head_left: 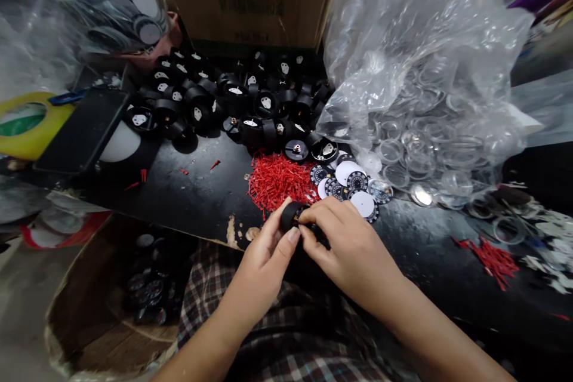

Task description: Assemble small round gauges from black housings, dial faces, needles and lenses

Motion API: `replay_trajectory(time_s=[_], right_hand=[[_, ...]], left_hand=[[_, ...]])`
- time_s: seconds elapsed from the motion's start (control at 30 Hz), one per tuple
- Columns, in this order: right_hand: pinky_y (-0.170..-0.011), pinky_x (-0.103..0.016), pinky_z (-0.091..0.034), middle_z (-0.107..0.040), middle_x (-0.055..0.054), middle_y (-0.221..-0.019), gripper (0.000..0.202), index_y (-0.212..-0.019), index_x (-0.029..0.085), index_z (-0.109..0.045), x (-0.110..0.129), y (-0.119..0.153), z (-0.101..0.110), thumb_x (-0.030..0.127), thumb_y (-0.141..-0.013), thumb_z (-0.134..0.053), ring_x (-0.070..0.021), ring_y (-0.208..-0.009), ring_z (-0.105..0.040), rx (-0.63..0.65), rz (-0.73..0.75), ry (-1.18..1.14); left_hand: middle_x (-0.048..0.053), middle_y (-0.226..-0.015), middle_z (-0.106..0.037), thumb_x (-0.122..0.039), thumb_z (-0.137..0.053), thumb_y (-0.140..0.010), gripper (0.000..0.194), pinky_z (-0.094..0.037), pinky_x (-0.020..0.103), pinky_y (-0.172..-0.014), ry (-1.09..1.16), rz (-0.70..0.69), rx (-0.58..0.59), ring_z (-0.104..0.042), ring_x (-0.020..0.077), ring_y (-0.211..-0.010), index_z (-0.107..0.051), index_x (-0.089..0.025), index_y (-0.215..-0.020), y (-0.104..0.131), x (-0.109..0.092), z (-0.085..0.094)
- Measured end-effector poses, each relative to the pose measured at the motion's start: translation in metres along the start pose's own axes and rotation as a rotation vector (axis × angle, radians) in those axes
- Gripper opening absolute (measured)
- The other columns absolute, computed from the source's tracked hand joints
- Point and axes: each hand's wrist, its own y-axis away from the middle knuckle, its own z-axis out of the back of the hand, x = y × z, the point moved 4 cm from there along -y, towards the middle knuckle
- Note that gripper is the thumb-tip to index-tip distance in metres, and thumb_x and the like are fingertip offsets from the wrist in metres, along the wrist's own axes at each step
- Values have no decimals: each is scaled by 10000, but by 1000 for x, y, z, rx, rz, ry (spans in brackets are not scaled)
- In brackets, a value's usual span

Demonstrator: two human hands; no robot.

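Observation:
My left hand (273, 245) is wrapped round a small black round case (290, 215), held on edge just above the table's front edge. The thumb and fingers of my right hand (347, 236) are pinched together at the face of that case; what they grip, if anything, is too small to make out. Just beyond my hands lies a heap of thin red pointers (282, 179). Beside it are printed black dials (357, 181) and white discs (363, 203), overlapping one another. Further back, many more black cases (235, 92) with metal plates are piled up.
A clear plastic bag (416, 59) of transparent rings stands at the right. Loose red pointers (495, 264) and white scraps lie at far right. At left are a dark phone (83, 131) and yellow tape roll (40, 137). A cardboard box (250, 0) stands behind; a bin (71, 310) sits below left.

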Motion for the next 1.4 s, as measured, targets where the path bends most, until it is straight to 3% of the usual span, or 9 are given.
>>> replay_trajectory(time_s=[0.2,0.33,0.43,0.6,0.73,0.97,1.07,1.2,1.4], right_hand=[[-650,-288,-424,-577,-12,-708,135,-742,191,-546,3,-8,1,101,-819,-481,-146,-661,-520,-60,-121,-89],[-607,-232,-426,-588,27,-706,104,-752,196,-574,-12,-7,7,115,-811,-549,-106,-626,-533,85,-294,-326],[-665,-249,-459,-655,0,-775,126,-799,198,-638,-49,-2,23,228,-878,-545,-128,-708,-595,77,-330,-343],[-865,-496,-442,-644,-158,-1108,327,-1112,135,-638,-141,12,54,290,-827,-600,-263,-877,-621,-138,-680,206],[-881,-487,-449,-597,-165,-1146,421,-1173,135,-627,-167,19,58,269,-775,-646,-276,-937,-608,-104,-662,227],[-684,-331,-474,-615,-30,-805,211,-992,201,-712,-122,34,78,300,-829,-621,-166,-674,-561,-286,-585,-21],[-562,-268,-461,-602,7,-745,192,-1022,257,-699,-72,27,52,322,-870,-601,-125,-579,-542,-166,-468,-442],[-763,-288,-494,-581,-41,-944,227,-1077,250,-692,-17,12,18,202,-894,-567,-155,-856,-595,-147,-209,-420],[-711,-279,-441,-576,-35,-865,214,-921,195,-654,-17,2,5,318,-953,-480,-155,-800,-575,-51,-226,-295]], left_hand=[[9,-1349,-598,-502,-622,-805,398,-287,531,-1131,162,202,-253,-453,303,-1325,-657,-346,-1170,5,25,3],[-7,-1364,-585,-476,-652,-790,419,-256,474,-1157,-28,40,-163,-401,283,-1363,-642,-360,-1193,-1,19,-1],[-5,-1357,-591,-432,-623,-826,423,-303,443,-1141,-77,-8,-71,-442,279,-1335,-611,-346,-1241,-4,12,-2],[4,-1411,-538,-415,-580,-864,452,-360,437,-1109,34,30,-47,-454,271,-1324,-549,-326,-1306,-6,18,-1],[37,-1341,-600,-430,-593,-853,455,-331,445,-1123,5,1,-23,-490,265,-1289,-572,-289,-1285,-8,19,-8],[51,-1207,-678,-402,-634,-837,366,-469,403,-1006,327,91,-15,-619,235,-1117,-652,-251,-1169,-12,19,-14],[70,-1079,-726,-409,-595,-866,314,-524,368,-923,518,187,83,-684,198,-950,-694,-212,-1090,-10,17,-23],[45,-1206,-674,-350,-623,-859,285,-520,324,-918,491,122,125,-632,202,-1079,-677,-268,-1126,-6,13,-26],[15,-1310,-626,-290,-658,-833,355,-409,356,-1072,254,-19,102,-530,221,-1254,-643,-293,-1188,-4,15,-18]])
